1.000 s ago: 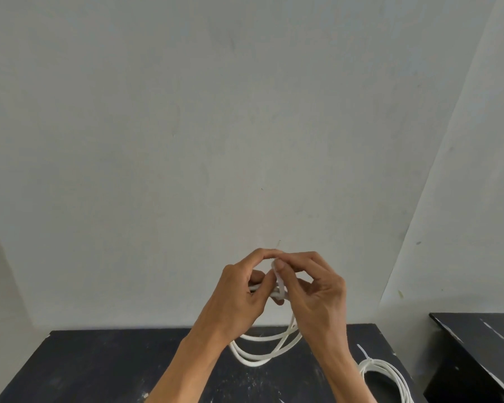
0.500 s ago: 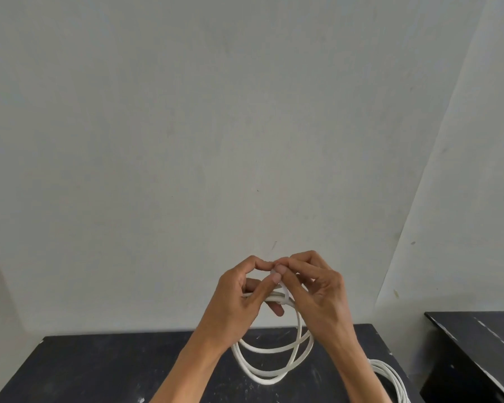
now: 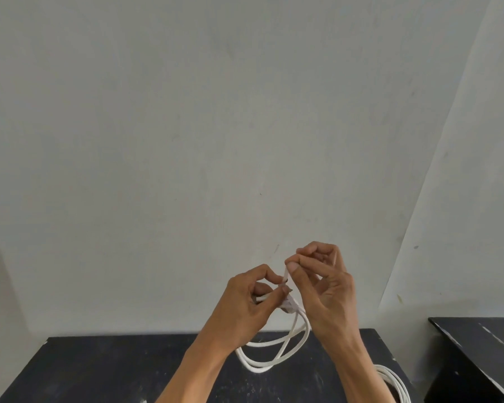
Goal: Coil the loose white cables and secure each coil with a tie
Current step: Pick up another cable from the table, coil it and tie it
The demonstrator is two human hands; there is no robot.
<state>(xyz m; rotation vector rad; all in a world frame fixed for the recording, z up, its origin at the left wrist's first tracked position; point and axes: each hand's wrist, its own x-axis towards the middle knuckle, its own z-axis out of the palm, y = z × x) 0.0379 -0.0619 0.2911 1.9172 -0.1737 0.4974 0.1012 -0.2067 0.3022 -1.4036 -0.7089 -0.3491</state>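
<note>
The left hand (image 3: 245, 308) grips the gathered top of a white cable coil (image 3: 274, 356), whose loops hang below both hands over the black bench (image 3: 99, 370). The right hand (image 3: 325, 289) pinches a thin white tie (image 3: 285, 277) rising between the hands. Another coil (image 3: 393, 382) lies on the bench under the right wrist.

Soft, flat light of middling brightness spreads evenly over the pale wall (image 3: 186, 141), which greys a little toward its lower left, and what shadows show are faint and soft-edged. The white cable coil (image 3: 274, 363) stands out bright against the matt black table (image 3: 99, 370), whose top gives back only a dull sheen. The wide lens skews the sides of the frame, so the wall corner at the right and the table edges slant. The picture is slightly soft throughout, with the tie (image 3: 285, 276) and the right hand (image 3: 329, 289) blurred at the fingertips.
</note>
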